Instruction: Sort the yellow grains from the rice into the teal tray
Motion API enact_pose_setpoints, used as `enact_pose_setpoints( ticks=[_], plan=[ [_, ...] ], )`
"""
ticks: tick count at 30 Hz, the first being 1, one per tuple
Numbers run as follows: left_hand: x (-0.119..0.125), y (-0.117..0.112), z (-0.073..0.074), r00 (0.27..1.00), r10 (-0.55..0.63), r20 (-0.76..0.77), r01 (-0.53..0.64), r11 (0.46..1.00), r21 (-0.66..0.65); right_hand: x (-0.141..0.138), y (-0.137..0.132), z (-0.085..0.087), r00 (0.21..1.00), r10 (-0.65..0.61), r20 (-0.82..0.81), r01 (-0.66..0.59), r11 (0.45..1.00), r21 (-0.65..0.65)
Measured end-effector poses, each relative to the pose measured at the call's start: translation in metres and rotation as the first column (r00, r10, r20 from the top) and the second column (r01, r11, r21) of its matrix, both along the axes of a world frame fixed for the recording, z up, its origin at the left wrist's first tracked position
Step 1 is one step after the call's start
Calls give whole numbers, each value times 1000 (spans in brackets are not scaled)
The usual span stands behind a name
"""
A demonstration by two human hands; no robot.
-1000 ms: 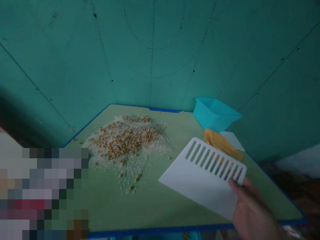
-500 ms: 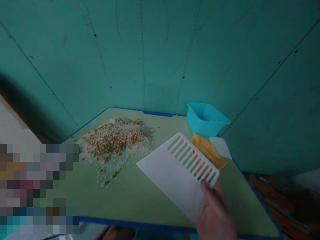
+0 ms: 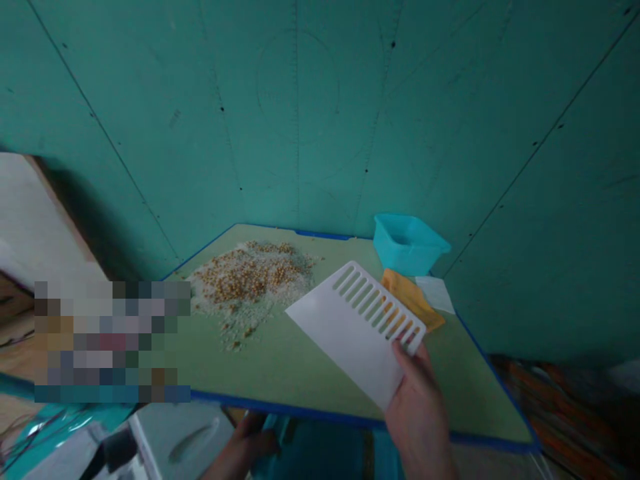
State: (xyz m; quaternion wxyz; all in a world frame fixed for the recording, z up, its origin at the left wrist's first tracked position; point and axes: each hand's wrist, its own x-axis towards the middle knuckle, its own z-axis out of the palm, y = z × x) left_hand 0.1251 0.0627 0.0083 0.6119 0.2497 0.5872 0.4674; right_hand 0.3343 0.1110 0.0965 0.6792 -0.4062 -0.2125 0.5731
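My right hand [image 3: 420, 410] is closed on the slotted end of a white plastic scraper [image 3: 345, 327], thumb on top. The scraper is tilted above the pale green tabletop [image 3: 300, 373]. Left of it lies a spread pile of yellow-brown beans mixed with white grains [image 3: 250, 277], with a few small clumps in front. Below the front edge, my left hand [image 3: 250, 441] has its fingers curled at the rim of a teal container [image 3: 325, 450]. That container is partly hidden under the table.
A light blue plastic basin [image 3: 410, 247] stands at the back right corner. In front of it lie an orange cloth [image 3: 413, 300] and a white sheet [image 3: 437, 293]. A green wall [image 3: 320, 120] rises behind the table. A pixelated patch covers the left side.
The view has shifted, bringing my left hand and the teal container further into sight below the table edge. My right hand still holds the scraper at much the same place over the table.
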Motion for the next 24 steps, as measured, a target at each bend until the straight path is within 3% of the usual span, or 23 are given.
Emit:
enact_pose_setpoints(
  ticks=[5,8,11,17,21,24],
  plan=[
    [-9,-13,25,999,13,-43,-14,1000,-16,0,-1,0,999,46,19,-47,996,70],
    [-9,-20,32,998,-52,-30,53,998,38,-1,-3,2,995,89,43,-93,989,118],
    [-11,-29,33,998,-66,-1,66,998,10,-2,-5,4,995,95,34,-99,981,169],
    [-24,-51,37,990,142,-8,-143,986,-85,-1,-6,7,995,100,27,-103,981,167],
    [-37,-55,35,975,220,-13,-220,974,-47,1,-6,6,996,94,6,-95,988,120],
    [-47,-53,26,964,258,-57,-258,966,16,0,-5,5,995,92,46,-97,988,120]
  ],
)
